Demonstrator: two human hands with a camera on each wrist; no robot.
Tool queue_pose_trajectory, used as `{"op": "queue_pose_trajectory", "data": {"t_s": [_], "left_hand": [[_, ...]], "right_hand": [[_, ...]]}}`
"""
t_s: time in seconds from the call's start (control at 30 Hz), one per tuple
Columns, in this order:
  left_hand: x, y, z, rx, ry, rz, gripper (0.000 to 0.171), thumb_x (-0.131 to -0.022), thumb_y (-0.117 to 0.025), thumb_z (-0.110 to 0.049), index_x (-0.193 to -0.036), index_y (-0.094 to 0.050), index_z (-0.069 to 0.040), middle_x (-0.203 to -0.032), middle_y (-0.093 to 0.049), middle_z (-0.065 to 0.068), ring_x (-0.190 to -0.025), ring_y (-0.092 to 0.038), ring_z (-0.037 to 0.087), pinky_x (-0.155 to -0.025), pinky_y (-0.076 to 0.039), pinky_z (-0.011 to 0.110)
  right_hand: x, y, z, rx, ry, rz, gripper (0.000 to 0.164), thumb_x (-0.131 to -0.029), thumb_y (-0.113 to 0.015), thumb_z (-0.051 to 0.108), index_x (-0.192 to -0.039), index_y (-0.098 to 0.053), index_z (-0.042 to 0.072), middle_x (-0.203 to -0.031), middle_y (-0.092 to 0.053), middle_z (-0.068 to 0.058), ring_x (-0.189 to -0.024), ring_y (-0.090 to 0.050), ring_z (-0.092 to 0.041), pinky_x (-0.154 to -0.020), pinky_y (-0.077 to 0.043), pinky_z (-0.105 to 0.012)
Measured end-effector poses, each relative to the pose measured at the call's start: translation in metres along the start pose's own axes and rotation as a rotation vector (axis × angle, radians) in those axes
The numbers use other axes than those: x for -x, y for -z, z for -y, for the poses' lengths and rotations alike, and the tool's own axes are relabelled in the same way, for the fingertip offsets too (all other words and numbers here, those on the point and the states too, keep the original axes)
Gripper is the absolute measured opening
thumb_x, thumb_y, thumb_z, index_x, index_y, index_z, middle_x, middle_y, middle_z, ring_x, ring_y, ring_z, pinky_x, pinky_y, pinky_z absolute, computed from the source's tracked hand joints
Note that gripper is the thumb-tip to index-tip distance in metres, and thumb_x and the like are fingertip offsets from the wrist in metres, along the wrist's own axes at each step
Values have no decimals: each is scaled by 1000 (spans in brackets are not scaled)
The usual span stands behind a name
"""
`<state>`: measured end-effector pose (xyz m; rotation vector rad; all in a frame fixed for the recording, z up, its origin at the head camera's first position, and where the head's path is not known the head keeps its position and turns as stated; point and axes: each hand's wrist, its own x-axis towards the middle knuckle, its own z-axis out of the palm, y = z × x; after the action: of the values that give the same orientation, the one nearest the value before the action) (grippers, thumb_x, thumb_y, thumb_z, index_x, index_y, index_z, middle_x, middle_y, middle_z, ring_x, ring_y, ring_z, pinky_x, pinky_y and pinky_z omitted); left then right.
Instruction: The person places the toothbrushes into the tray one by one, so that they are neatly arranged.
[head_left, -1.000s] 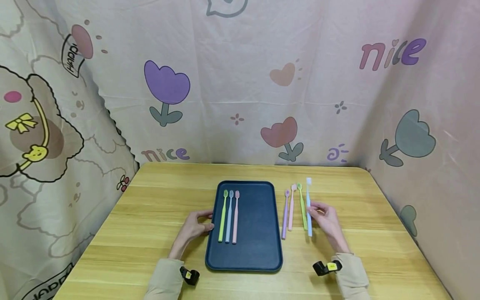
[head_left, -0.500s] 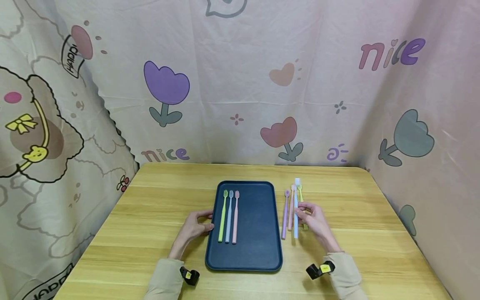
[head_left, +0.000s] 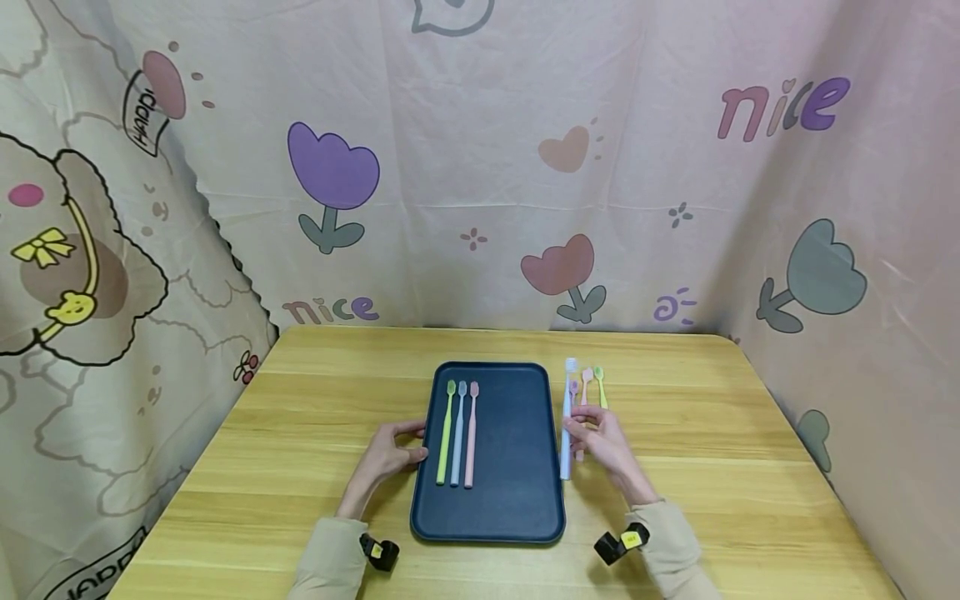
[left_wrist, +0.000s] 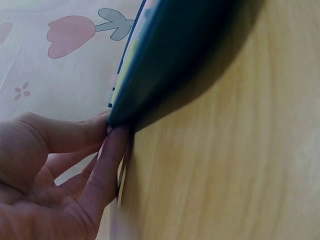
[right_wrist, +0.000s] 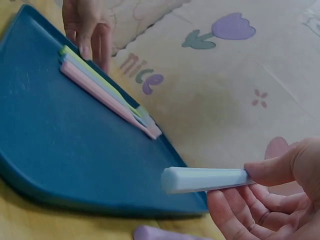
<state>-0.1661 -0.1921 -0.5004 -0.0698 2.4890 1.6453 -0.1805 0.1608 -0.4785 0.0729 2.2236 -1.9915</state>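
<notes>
Toothbrush (head_left: 566,454) in pale blue is what my right hand (head_left: 606,442) grasps, its handle pinched between thumb and fingers, bristle end pointing away from me. I hold it raised at the right edge of the dark blue tray (head_left: 517,467); whether it is just outside the rim or partly over it, I cannot tell. On the opposite side my left hand (head_left: 390,454) has the tray's left rim between thumb and finger.

On the tray, toward its left side, a green brush (head_left: 446,442), a blue brush (head_left: 457,442) and a pink brush (head_left: 471,442) lie side by side, heads away from me. On the table (head_left: 300,392), right of the tray, lie a purple brush (head_left: 573,387), a second pink one (head_left: 587,377) and a second green one (head_left: 599,375), all partly hidden behind my right hand or what it holds.

I judge this to be the carrying step: the pale blue one is lifted but not yet laid down. The next move, as I see it, calls for bringing it left across the rim, high enough to clear the purple brush, lining it up beside the pink brush, and loosening my fingers only once the handle rests flat. Meanwhile my other hand should steady the tray against sliding.
</notes>
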Motion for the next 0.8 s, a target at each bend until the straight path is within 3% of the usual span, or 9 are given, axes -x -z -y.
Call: {"op": "queue_pose_trajectory", "data": {"t_s": [0.37,0.8], "left_hand": [[0,-1,1,2,10,-5,49,-82,-72,9,-131,-63,7,-117,-68,25,-76,-68,18,-65,-61,34],[0,0,1,-6,4,-6,50,-82,-73,8,-131,-63,7,-118,-68,25,-82,-69,21,-68,-62,35]], "right_hand": [[-5,-25,3,-56,2,50,35,-95,-62,1,-121,-53,-20,-84,-62,-1,-59,-62,-7,-59,-58,-22],[-12,-48,-1,-86,40,168,27,-95,-64,1,-112,-55,-18,-80,-69,-1,-60,-67,-7,-63,-62,-26]]}}
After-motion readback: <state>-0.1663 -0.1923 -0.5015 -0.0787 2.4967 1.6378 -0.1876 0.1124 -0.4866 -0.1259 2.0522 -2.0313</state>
